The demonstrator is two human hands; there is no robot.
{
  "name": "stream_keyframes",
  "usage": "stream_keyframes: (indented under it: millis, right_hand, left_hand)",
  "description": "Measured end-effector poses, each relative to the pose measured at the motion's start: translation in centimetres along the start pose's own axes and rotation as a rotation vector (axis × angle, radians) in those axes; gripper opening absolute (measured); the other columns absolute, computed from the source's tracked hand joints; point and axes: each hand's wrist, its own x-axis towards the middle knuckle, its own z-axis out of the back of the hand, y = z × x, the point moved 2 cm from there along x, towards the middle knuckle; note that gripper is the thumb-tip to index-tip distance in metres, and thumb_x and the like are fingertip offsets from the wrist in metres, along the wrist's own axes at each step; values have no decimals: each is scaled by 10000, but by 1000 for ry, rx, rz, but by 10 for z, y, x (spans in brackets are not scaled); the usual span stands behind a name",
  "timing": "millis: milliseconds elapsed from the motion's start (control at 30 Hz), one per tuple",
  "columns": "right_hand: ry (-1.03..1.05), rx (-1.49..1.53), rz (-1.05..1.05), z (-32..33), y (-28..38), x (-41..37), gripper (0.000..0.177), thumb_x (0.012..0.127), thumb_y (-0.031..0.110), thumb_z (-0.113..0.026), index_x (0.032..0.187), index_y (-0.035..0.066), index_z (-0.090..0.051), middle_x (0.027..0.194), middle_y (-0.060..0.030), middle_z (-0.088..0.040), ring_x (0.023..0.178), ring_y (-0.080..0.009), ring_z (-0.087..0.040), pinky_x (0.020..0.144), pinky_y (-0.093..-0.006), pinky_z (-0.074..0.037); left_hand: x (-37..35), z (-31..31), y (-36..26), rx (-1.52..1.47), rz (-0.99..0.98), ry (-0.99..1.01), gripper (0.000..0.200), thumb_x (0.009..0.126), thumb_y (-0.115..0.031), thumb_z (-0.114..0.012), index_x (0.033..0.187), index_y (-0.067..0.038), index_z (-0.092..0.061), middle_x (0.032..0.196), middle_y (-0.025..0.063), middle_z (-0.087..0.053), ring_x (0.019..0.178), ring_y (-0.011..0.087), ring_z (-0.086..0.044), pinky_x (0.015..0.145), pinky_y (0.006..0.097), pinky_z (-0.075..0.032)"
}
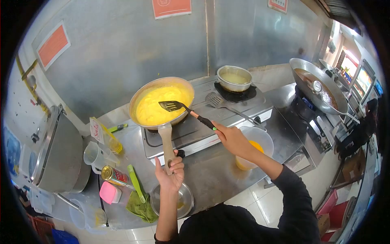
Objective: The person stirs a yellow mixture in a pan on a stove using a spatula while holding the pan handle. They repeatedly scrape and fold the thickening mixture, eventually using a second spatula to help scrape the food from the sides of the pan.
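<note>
My left hand is closed round the beige handle of a frying pan, which sits over the left burner of the stove. Soft yellow egg covers the pan's bottom. In my right hand is a black slotted spatula with a copper-coloured band, its blade held over the egg. Below my right forearm stands a translucent bowl with orange-yellow liquid in it. A metal bowl lies beneath my left wrist.
A metal slotted turner lies on the stove, near a small pot of liquid. A large wok holds brown liquid at right. Left are an oil pouch, a can, a green cloth and a big pot.
</note>
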Motion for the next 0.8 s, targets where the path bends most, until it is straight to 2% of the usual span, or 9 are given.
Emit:
stream_keyframes:
  millis: [100,200,267,333,433,500,533,633,800]
  right_hand:
    - [115,563,-433,6,19,-11,307,877,211,-410,1150,76,-445,516,-113,-495,439,-263,-514,446,-344,-417]
    - [142,753,-502,-14,27,-34,266,900,260,-359,1016,42,-456,524,-50,-452,446,-143,-491,396,-258,-397]
    - [29,676,-386,-38,37,-52,244,893,252,-355,968,37,-445,591,-111,-481,518,-235,-516,453,-324,-408]
    - [-82,594,-265,-29,43,-57,229,887,245,-352,919,33,-434,658,-171,-510,590,-327,-542,511,-389,-418]
    - [190,676,-418,3,48,-48,226,878,231,-367,903,27,-461,760,-193,-525,735,-322,-544,624,-405,-413]
    - [289,464,-94,28,16,-35,232,865,225,-387,860,21,-498,786,-185,-543,766,-321,-538,663,-405,-402]
    - [124,247,-151,59,9,-19,239,834,245,-475,853,21,-557,698,-126,-563,636,-190,-557,604,-333,-423]
    - [-13,-190,-163,83,-107,21,219,728,190,-601,809,4,-518,766,-159,-589,654,-291,-569,567,-365,-421]
    - [258,-369,-238,36,-258,5,514,581,223,-722,929,-33,-443,736,-212,-582,659,-320,-585,593,-357,-447]
  left_hand:
    - [3,4,28,393,-159,-277,607,819,-523,-387,1151,-15,-368,827,102,-494,733,186,-523,637,296,-457]
    - [16,26,53,593,7,-147,543,849,-448,-370,1172,-10,-360,995,143,-515,913,248,-525,795,354,-442]
    - [24,22,75,799,69,-124,505,858,-416,-364,1154,-7,-385,1056,156,-505,966,254,-508,837,352,-426]
    - [35,-8,92,923,-76,-118,453,880,-358,-380,1131,20,-393,1042,161,-542,842,190,-558,733,292,-458]
    - [41,-13,81,1187,-212,-62,386,882,-305,-404,1065,33,-432,1042,178,-549,832,170,-564,690,273,-469]
    - [26,-42,81,1120,-250,-157,317,881,-269,-420,997,24,-453,973,184,-577,810,175,-572,693,285,-475]
    - [18,-52,77,1147,-271,-213,298,878,-269,-430,965,14,-454,929,167,-582,745,165,-571,662,277,-479]
    - [-13,-69,59,1218,-354,-325,235,876,-262,-443,877,-27,-447,712,63,-535,495,101,-478,465,220,-427]
    - [-57,-69,18,1037,-688,-483,193,843,-237,-514,859,-59,-440,564,-26,-363,388,35,-287,341,176,-218]
